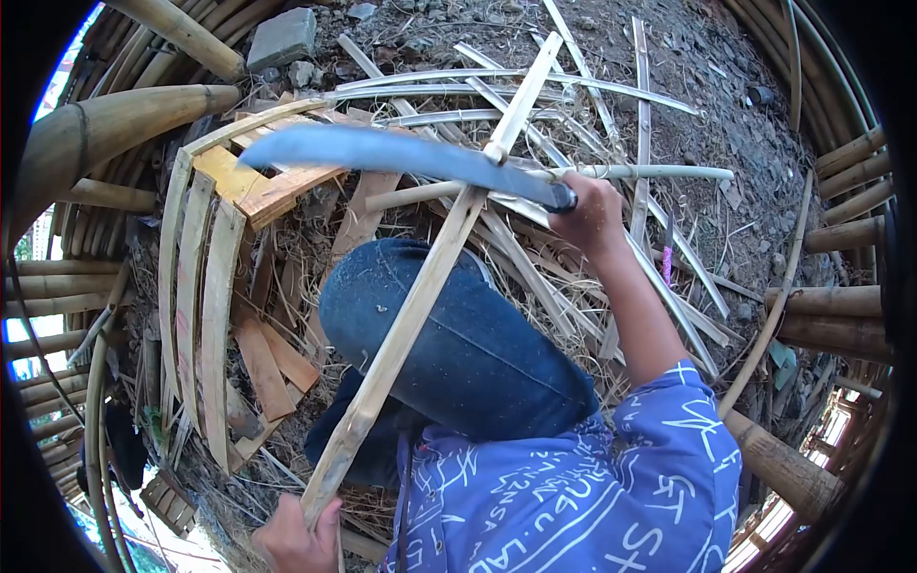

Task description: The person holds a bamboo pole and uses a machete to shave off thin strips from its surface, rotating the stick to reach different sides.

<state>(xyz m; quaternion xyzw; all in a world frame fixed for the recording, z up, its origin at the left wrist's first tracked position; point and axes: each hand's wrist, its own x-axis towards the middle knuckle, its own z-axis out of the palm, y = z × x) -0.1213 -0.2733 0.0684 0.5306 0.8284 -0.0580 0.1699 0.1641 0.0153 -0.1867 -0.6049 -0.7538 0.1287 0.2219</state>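
My right hand (585, 212) grips the dark handle of a machete (382, 153), whose long curved blade points left and is partly smeared by motion. The blade crosses over a pale bamboo strip (420, 294) that slants up across my bent knee. At the strip's lower end my left hand (300, 535) is closed around it, thumb along the side. A small raised sliver shows on the strip where the blade overlaps it. Beneath the blade, a round pale stick (611, 173) runs to the right.
Long split bamboo strips (642, 105) and curly shavings lie over the dirt. To the left stands a wooden frame (287, 191) beside curved slats (218, 315). A concrete block (283, 38) rests at the back. Thick bamboo poles (124, 115) close in both sides. A purple-handled tool (667, 263) lies at right.
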